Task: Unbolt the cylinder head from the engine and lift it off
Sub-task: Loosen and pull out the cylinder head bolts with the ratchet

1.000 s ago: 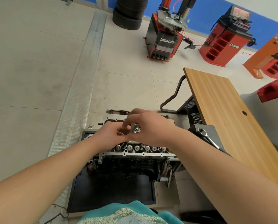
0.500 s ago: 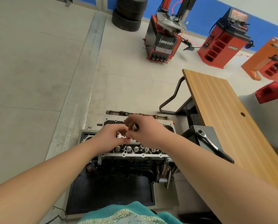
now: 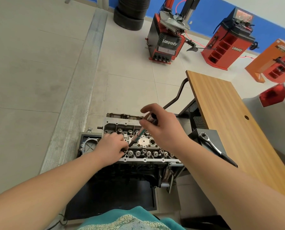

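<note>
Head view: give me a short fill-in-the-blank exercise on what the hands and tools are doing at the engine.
1. The right hand grips the top of a long socket extension that slants down toward the ____ hand.
2. The left hand rests on the ____.
3. The ratchet wrench lies untouched on the black stand beside the ____ table.

Missing words: left; cylinder head; wooden

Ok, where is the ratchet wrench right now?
Head view, right of centre: the ratchet wrench lies untouched on a dark box between the cylinder head and the wooden table.
</note>
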`<state>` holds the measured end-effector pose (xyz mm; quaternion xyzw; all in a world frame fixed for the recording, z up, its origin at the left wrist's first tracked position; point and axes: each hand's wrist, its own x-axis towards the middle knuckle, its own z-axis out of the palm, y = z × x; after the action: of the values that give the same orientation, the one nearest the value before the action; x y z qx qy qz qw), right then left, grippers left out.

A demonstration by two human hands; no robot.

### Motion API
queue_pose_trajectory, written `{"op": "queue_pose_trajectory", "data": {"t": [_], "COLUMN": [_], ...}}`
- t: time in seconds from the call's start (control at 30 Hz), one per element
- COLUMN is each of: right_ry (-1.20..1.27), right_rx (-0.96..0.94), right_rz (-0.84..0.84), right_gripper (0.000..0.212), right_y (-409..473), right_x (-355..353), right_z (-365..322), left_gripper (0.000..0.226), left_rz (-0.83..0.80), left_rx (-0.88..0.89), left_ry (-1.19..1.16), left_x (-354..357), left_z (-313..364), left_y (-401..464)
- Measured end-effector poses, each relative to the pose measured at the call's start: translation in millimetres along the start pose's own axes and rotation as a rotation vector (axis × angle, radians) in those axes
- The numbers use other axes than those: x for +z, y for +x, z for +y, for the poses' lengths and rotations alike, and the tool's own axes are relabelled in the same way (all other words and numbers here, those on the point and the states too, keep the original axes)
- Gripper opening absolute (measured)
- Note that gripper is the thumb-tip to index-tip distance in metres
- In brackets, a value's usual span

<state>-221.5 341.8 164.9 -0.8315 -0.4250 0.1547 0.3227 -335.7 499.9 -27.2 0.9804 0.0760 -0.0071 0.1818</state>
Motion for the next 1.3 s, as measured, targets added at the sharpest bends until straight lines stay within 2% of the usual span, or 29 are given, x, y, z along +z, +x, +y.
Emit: {"op": "queue_pose_trajectory", "data": {"t": [0.13,0.33,0.6,0.7,0.77,0.8,0.9,0.97,1.1,1.3], "right_ry": [0.009,0.031,0.068,0.080,0.082,0.088,0.091,0.068,0.011,-0.089], "right_rx": [0.009,0.006,0.017,0.026,0.024,0.019,-0.010,-0.029,-0.098,-0.093], "right_rz": [0.010,0.052,0.094,0.084,0.063,0.048,-0.020,-0.068,-0.146,-0.195], "right_gripper": [0.022,0.020,0.020,0.021,0.021,0.022,0.020,0.019,0.014,0.014], "right_y": [-3.4,-4.0,1.4,2.7,4.2,5.1,7.6,10.0,13.1,17.7], "right_x": [-5.1,-7.1,-4.1,-3.9,-2.9,-1.3,8.9,20.5,49.6,88.0], "right_z": [-1.6,-0.3,3.6,3.0,1.3,0.0,-5.8,-11.2,-22.4,-31.1], "left_gripper": [0.020,0.022,0.019,0.029,0.027,0.024,0.025,0.026,0.029,0.026], "left_rz": [0.024,0.047,0.089,0.078,0.193,0.270,0.417,0.481,0.519,0.434], "left_rx": [0.078,0.179,0.208,0.156,0.103,0.026,-0.361,-0.508,-0.537,-0.571], "left_ry": [0.071,0.053,-0.030,-0.122,-0.241,-0.299,-0.514,-0.629,-0.769,-0.813], "left_x": [5.3,2.8,-8.1,-8.1,-6.9,-5.7,-3.4,-3.1,-7.8,-10.9], "left_z": [3.0,-1.9,-8.8,-17.0,-25.5,-31.2,-50.8,-60.7,-64.2,-60.4], "left_y": [2.2,3.1,0.9,-9.1,-20.1,-25.8,-42.6,-51.7,-64.3,-69.7]}}
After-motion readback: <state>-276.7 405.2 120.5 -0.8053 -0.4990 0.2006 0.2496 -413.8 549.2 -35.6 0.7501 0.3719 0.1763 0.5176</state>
